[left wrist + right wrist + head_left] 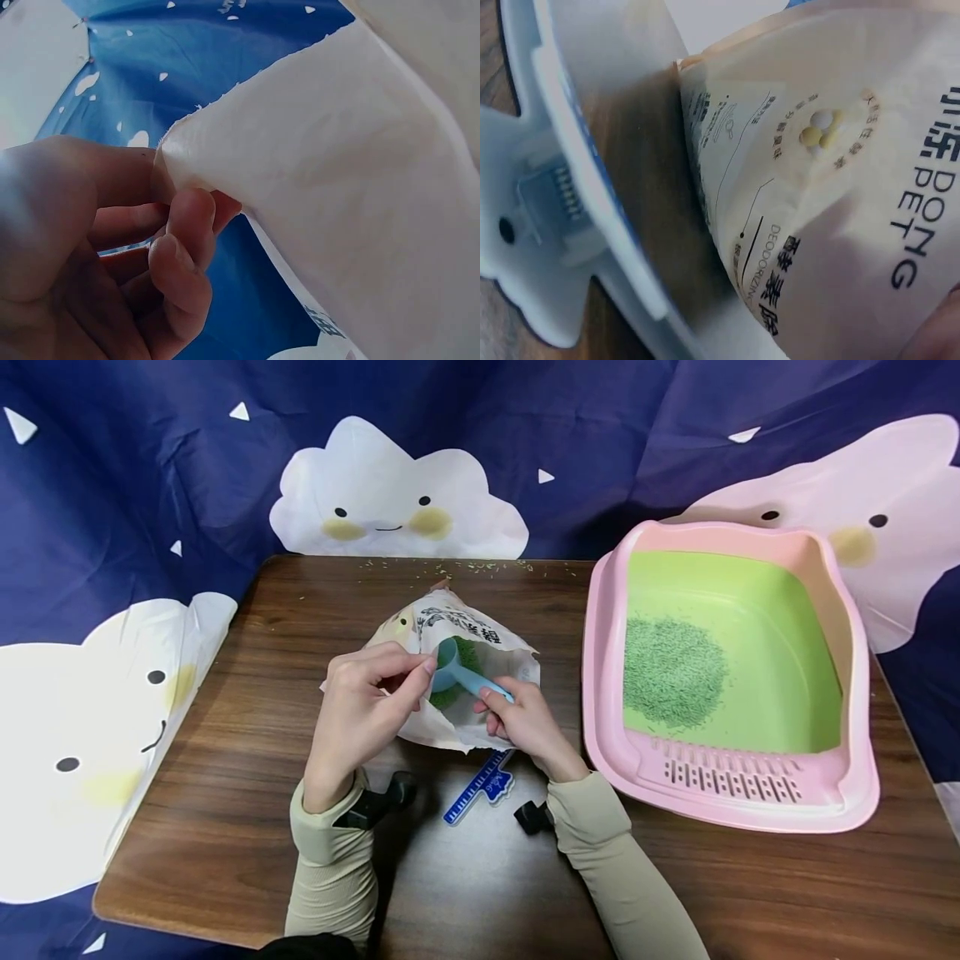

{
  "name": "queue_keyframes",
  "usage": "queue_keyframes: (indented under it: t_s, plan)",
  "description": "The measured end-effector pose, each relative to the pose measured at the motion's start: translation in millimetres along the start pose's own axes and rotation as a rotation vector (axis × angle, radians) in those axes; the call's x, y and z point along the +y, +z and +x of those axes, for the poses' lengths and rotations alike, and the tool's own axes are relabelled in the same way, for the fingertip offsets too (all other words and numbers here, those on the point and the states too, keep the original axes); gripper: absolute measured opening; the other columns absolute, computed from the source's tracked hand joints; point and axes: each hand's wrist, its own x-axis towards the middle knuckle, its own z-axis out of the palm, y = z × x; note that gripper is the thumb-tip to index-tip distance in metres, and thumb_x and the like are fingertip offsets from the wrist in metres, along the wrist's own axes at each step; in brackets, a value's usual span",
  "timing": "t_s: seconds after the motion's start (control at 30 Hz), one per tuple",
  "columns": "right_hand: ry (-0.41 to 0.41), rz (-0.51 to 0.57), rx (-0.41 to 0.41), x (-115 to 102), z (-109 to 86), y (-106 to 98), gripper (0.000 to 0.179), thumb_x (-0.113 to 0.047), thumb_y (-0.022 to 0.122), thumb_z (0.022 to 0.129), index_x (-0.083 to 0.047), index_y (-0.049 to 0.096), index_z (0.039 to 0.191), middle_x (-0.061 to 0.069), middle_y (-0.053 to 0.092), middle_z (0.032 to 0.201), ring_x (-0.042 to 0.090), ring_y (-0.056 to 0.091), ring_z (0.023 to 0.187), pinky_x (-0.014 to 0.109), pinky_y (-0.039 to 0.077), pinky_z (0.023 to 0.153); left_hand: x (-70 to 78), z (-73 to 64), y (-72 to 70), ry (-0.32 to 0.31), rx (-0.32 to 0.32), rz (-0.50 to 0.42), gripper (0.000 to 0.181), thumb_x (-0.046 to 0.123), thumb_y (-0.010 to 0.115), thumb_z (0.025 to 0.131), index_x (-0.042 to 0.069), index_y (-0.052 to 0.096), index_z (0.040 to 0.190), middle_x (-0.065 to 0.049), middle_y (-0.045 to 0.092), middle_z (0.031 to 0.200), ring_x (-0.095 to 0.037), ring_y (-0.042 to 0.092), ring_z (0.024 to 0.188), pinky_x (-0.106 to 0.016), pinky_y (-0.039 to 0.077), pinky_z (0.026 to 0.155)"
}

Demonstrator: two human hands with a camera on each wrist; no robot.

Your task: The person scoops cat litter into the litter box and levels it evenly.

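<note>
A white paper bag (427, 727) with dark lettering stands torn open on the table, green pellets (467, 656) inside it. My left hand (367, 702) pinches the torn edge of the bag (300, 127) between thumb and finger. The right hand (525, 714) grips the handle of a light blue scoop (478, 683), whose round cup sits in the bag's mouth over the pellets. Part of the cup is behind my left fingers in the head view. In the right wrist view the printed side of the bag (817, 187) fills the right, hiding the scoop.
On the right stands a pink litter box (607, 710) with a heap of green pellets (671, 672) on its light green floor. A blue ruler-like strip (480, 785) lies in front of the bag. Loose pellets (480, 566) dot the table's far edge.
</note>
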Motion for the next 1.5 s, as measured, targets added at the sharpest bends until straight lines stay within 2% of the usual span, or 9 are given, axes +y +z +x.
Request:
queue_keyframes:
  t_s: [0.13, 0.33, 0.5, 0.63, 0.8, 0.9, 1.1, 1.27, 1.5]
  plan:
    - [-0.003, 0.066, 0.010, -5, -6.0, -3, 0.027, -0.016, 0.047, 0.092, 0.004, 0.056, 0.109, 0.028, 0.058, 0.091, 0.006, 0.050, 0.049, 0.015, 0.036, 0.041, -0.1, 0.5, 0.0, 0.001, 0.014, 0.015, 0.014, 0.013, 0.061, 0.083, 0.014, 0.070, 0.072, 0.011, 0.050, 0.055, 0.000, 0.044, 0.048, -0.016, 0.033, 0.043]
    - [-0.037, 0.106, -0.005, -12, -19.7, -15, 0.024, -0.013, 0.047, 0.092, -0.002, 0.056, 0.111, 0.024, 0.059, 0.087, 0.008, 0.051, 0.052, 0.017, 0.038, 0.043, 7.8, 3.6, -0.3, -0.016, 0.067, -0.007, 0.015, 0.007, 0.061, 0.082, 0.010, 0.069, 0.069, 0.007, 0.051, 0.055, -0.002, 0.045, 0.048, -0.015, 0.033, 0.044]
    - [-0.067, 0.102, -0.025, -20, -32.9, -25, 0.030, -0.012, 0.048, 0.092, 0.001, 0.051, 0.119, 0.021, 0.062, 0.084, 0.009, 0.053, 0.054, 0.018, 0.040, 0.045, 23.5, 7.3, -2.3, -0.082, 0.097, -0.036, 0.014, -0.001, 0.061, 0.080, 0.002, 0.067, 0.067, -0.002, 0.051, 0.054, -0.005, 0.045, 0.046, -0.018, 0.033, 0.041]
    - [-0.080, 0.090, -0.034, -25, -44.7, -34, 0.032, -0.012, 0.048, 0.092, -0.001, 0.050, 0.121, 0.019, 0.063, 0.084, 0.009, 0.053, 0.055, 0.019, 0.040, 0.046, 27.8, 7.5, -3.3, -0.161, 0.127, -0.086, 0.013, -0.002, 0.060, 0.080, -0.002, 0.067, 0.069, -0.006, 0.051, 0.053, -0.008, 0.046, 0.044, -0.020, 0.035, 0.039]
    - [-0.086, 0.067, -0.036, -29, -57.0, -47, 0.030, -0.013, 0.047, 0.092, -0.001, 0.051, 0.120, 0.018, 0.062, 0.085, 0.009, 0.053, 0.056, 0.020, 0.041, 0.046, 10.6, 3.1, 1.7, -0.197, 0.168, -0.169, 0.014, 0.008, 0.061, 0.083, 0.002, 0.069, 0.072, -0.002, 0.051, 0.053, -0.012, 0.047, 0.041, -0.022, 0.036, 0.038]
    - [-0.077, 0.102, -0.051, -31, -62.9, -55, 0.033, -0.014, 0.048, 0.092, 0.001, 0.048, 0.121, 0.017, 0.061, 0.084, 0.010, 0.053, 0.057, 0.020, 0.041, 0.047, 0.9, 0.8, 4.6, -0.195, 0.177, -0.169, 0.013, 0.013, 0.063, 0.083, 0.007, 0.070, 0.073, 0.002, 0.052, 0.054, -0.011, 0.048, 0.041, -0.022, 0.036, 0.037]
    - [-0.083, 0.258, -0.125, -32, -70.8, -70, 0.040, -0.013, 0.049, 0.091, 0.008, 0.043, 0.124, 0.007, 0.062, 0.079, 0.010, 0.053, 0.060, 0.020, 0.042, 0.051, 0.7, 0.9, 4.3, -0.200, 0.183, -0.172, 0.013, 0.013, 0.063, 0.082, 0.007, 0.070, 0.074, 0.001, 0.053, 0.054, -0.012, 0.048, 0.041, -0.022, 0.036, 0.037]
    - [-0.101, 0.161, -0.124, -34, -74.0, -81, 0.041, -0.016, 0.051, 0.091, 0.005, 0.045, 0.125, 0.008, 0.064, 0.081, 0.011, 0.055, 0.060, 0.021, 0.044, 0.049, -0.6, 1.3, 3.4, -0.204, 0.194, -0.186, 0.013, 0.013, 0.063, 0.082, 0.007, 0.070, 0.074, 0.000, 0.053, 0.055, -0.013, 0.048, 0.040, -0.023, 0.036, 0.036]
    - [-0.078, 0.204, -0.147, -36, -79.5, -95, 0.041, -0.016, 0.053, 0.090, 0.002, 0.045, 0.125, 0.008, 0.065, 0.082, 0.010, 0.055, 0.059, 0.019, 0.042, 0.046, -0.3, 2.1, 2.9, -0.214, 0.200, -0.185, 0.012, 0.011, 0.063, 0.082, 0.005, 0.071, 0.074, -0.002, 0.054, 0.056, -0.014, 0.049, 0.040, -0.022, 0.037, 0.037]
